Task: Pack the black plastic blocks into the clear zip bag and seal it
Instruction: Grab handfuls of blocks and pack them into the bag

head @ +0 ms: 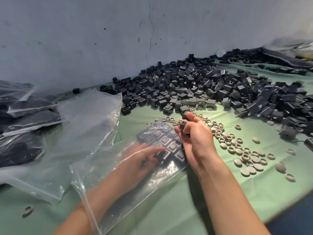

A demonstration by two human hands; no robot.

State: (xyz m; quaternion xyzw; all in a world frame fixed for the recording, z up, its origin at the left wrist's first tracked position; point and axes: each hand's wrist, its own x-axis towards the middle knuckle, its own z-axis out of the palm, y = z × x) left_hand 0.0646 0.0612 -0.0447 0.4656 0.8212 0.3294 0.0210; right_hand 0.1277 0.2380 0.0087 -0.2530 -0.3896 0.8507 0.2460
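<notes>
Black plastic blocks (203, 92): large loose heap on the green-covered counter (220, 192), along the wall beyond both hands; far from used up.

Clear zip bag (128, 184): flat on the counter near the viewer; mouth toward the lower left, zip strip unsealed; the left forearm passes in through the mouth.

Packed blocks (169, 145): a single flat layer in tidy rows at the closed far end of the bag; the stretch nearer the mouth holds no blocks.

Left hand (140, 156): inside the bag, seen through the film; fingers stretched forward, tips resting on the nearest row; nothing visibly gripped.

Right hand (194, 138): outside the bag, just beside its far right corner; fingers curled round a held block (183, 128); whether one block or more, cannot tell.

Filled bags (28, 116): stacked at the left edge, dark with contents.

Spare bag (88, 119): clear, apparently empty, lying between the filled bags and the heap.

Grey caps and rings (245, 155): scattered on the counter right of the hands; no part in this task.

Status, as judged: filling under way, several rows laid; the held block not yet in; more rows likely wanted before the bag is full; sealing not begun, and not possible while the left arm sits in the mouth.
</notes>
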